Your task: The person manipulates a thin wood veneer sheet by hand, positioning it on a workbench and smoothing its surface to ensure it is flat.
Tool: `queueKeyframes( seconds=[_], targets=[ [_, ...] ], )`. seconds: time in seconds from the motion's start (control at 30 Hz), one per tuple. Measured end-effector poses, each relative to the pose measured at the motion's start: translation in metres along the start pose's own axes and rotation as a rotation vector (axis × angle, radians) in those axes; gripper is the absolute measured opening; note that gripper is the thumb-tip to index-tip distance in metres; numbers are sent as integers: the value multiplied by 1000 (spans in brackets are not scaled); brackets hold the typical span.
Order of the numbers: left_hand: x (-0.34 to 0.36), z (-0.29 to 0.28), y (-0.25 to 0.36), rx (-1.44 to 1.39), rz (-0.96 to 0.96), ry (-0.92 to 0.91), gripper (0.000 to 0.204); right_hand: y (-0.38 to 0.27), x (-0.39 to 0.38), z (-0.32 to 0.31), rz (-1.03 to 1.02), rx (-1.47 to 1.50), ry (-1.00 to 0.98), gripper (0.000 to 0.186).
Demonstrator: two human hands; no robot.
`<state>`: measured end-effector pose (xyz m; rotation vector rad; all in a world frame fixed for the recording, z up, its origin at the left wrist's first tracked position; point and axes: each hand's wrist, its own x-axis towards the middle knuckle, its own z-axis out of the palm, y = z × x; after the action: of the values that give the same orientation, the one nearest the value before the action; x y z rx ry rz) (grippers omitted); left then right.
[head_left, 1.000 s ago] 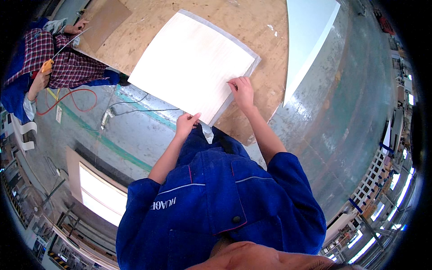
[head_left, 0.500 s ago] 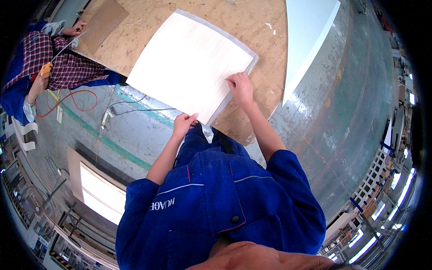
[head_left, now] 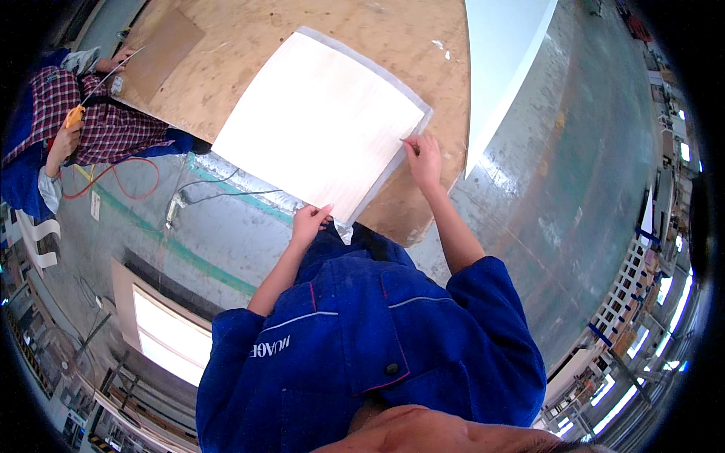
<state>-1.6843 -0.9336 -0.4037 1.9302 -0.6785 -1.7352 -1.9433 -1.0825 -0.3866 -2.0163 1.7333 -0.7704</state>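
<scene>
A whitish sheet with faint grain lies over the table's near edge, on a translucent film that shows along its far and right sides. My left hand is closed on the sheet's near edge, close to the near corner, thumb on top. Crumpled film hangs at that corner beside it. My right hand pinches the sheet's right edge between thumb and fingers; its fingertips are partly hidden.
The sheet rests on a wooden table. A pale panel stands along its right side. At left a co-worker in a checked apron holds an orange-handled tool near a brown board. Cables cross the floor.
My right hand has moved right, from just inside the sheet's right edge onto that edge. The sheet's near corner and my left hand have shifted slightly toward me.
</scene>
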Motion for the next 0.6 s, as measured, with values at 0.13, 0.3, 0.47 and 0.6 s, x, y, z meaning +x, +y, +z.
queueKeyframes(
  seconds=[0.13,0.3,0.47,0.6],
  targets=[
    [2,1,-4,-11,18,11,37,14,13,0,-12,18,34,6],
    [0,0,-5,-18,8,26,36,13,23,-5,-34,-57,42,6],
    [-2,0,-1,-15,7,21,36,16,30,-4,-29,-58,111,7],
    [-4,-1,0,-28,14,14,36,20,27,-2,-44,-131,46,7]
  ],
)
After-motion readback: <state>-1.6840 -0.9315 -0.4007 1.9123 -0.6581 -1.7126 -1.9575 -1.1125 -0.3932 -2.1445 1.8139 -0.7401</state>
